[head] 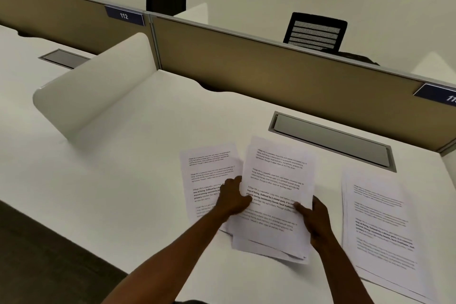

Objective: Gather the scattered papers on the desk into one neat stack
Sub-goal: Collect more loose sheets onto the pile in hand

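Desk: white office desk (pixel 138 160), printed white paper sheets scattered.
Hands: left hand (pixel 233 198) and right hand (pixel 317 221), fingers closed on loose white paper bundle (pixel 274 195).

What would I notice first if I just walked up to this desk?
Two hands, left and right, gripping a messy bundle of white printed sheets at the middle of the white desk. More printed pages lie to the right, and one sheet peeks out on the left.

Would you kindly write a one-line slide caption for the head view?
Both hands, left hand and right hand, grip a loose bundle of printed papers above a white desk, more sheets lying alongside.
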